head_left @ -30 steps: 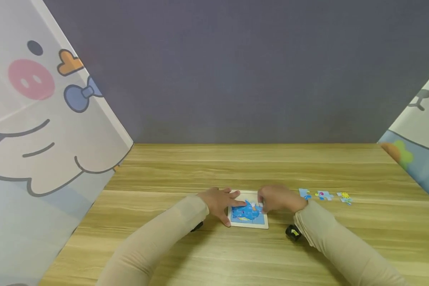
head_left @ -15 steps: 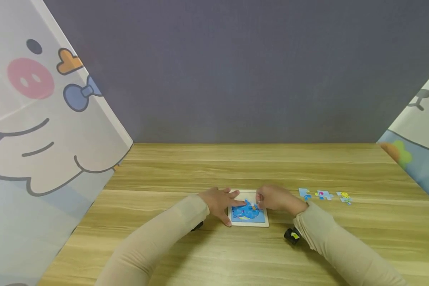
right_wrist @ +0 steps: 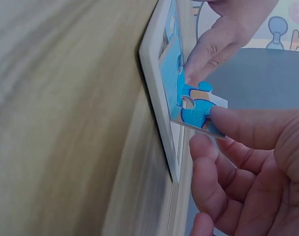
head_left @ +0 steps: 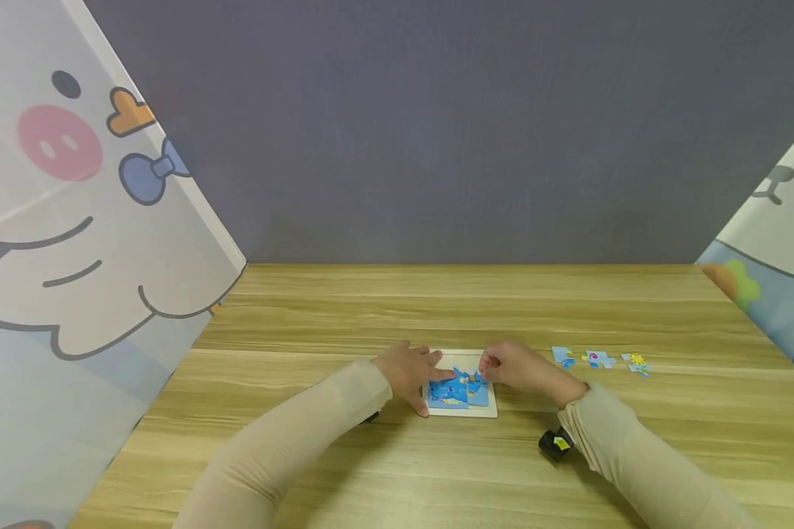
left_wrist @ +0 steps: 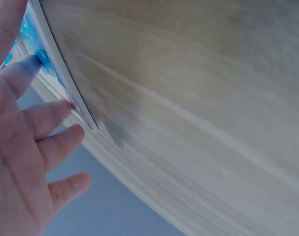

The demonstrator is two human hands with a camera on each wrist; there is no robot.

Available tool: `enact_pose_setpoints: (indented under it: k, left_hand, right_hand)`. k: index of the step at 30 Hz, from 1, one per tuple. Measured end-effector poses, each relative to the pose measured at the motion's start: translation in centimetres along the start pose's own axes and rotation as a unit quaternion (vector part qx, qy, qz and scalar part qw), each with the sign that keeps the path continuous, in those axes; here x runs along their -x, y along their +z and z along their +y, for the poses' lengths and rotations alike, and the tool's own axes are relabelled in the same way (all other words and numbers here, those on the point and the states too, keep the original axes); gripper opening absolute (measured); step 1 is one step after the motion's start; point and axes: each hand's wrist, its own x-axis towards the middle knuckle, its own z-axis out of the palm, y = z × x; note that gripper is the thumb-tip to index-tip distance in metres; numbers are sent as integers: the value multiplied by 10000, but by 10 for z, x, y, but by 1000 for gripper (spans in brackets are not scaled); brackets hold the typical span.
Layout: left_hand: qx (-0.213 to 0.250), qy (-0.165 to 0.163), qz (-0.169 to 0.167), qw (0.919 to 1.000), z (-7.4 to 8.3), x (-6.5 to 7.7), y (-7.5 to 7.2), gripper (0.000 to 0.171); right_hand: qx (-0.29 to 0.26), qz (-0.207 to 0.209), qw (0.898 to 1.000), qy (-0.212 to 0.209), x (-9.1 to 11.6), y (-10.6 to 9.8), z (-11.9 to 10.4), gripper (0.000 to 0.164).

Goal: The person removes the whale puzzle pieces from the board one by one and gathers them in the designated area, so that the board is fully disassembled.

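Note:
A small jigsaw puzzle with a pale frame (head_left: pixel 459 412) lies on the table and carries a blue animal picture. My left hand (head_left: pixel 406 373) spreads over its left side, fingers extended, some touching frame and picture. That hand's splayed fingers also show in the left wrist view, by the frame's edge (left_wrist: pixel 66 78). At the right side of the puzzle, my right hand (head_left: pixel 512 365) pinches a blue and orange puzzle piece (right_wrist: pixel 198 112) between thumb and fingers. The piece tilts over the frame, one edge close to the rim, beside the fitted pieces (right_wrist: pixel 171 73).
To the right of the frame, several loose puzzle pieces (head_left: pixel 598 360) lie on the wooden table (head_left: pixel 397 316). A black device (head_left: pixel 555 444) is by the right wrist. A grey wall (head_left: pixel 463 132) stands behind, with cartoon-printed panels (head_left: pixel 106 191) at both sides.
My right wrist and sleeve have shifted a little to the right while the fingers stay at the puzzle. The piece in them now shows more plainly, turned at an angle. The left hand holds nearly still.

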Motion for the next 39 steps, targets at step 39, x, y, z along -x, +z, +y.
enact_pose_setpoints:
  k: [39]
  left_hand:
    - [-864, 152, 65, 9961, 31, 9, -1, 79]
  right_hand:
    - [-305, 245, 9992, -40, 1, -1, 3, 6]
